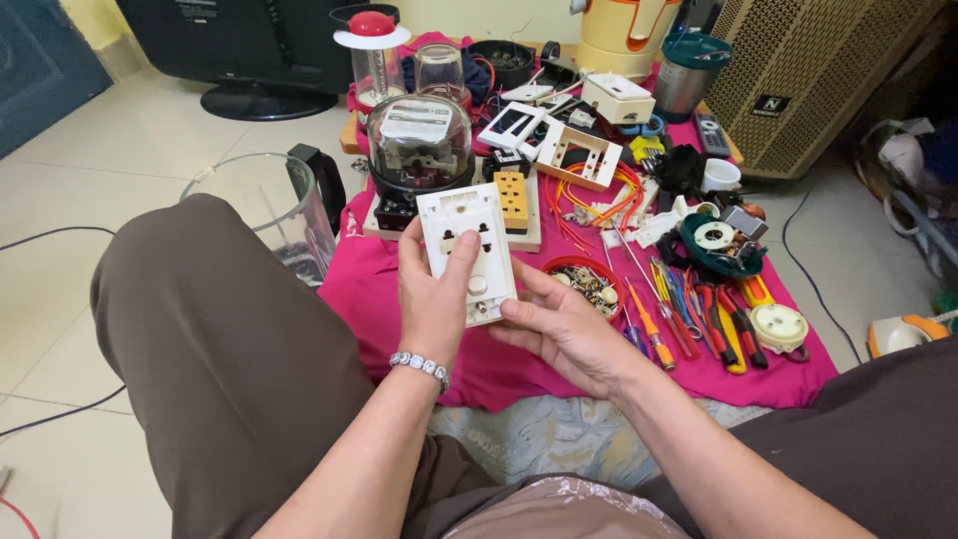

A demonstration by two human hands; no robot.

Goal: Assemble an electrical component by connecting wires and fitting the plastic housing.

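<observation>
From the head view, I see the white socket plate point(466, 250) held up in front of me, above the edge of the pink cloth point(399, 289) and just over my lap. Its long axis stands nearly upright, a little tilted away from me, with the top end toward the glass-domed meter point(419, 145) and the bottom end toward my palms. The plate lies between both hands, so neither one has to reach for it.

My left hand point(431, 299) carries most of the plate. Its fingers wrap behind the left edge, and the thumb lies up across the front face, pressed onto the plastic. This grip is closed around the plate, not spread. A beaded bracelet point(420, 365) sits on this wrist.

My right hand point(559, 329) comes from the lower right side. Its fingers are half open and its fingertips touch the bottom right corner of the plate, near some small parts there; I cannot tell if they pinch a part or only steady the corner.

Just beyond the right hand a red dish of small parts point(584, 282) stands on the cloth, and the screwdrivers and pliers point(699, 319) lie further right, near but apart from the hand.
</observation>
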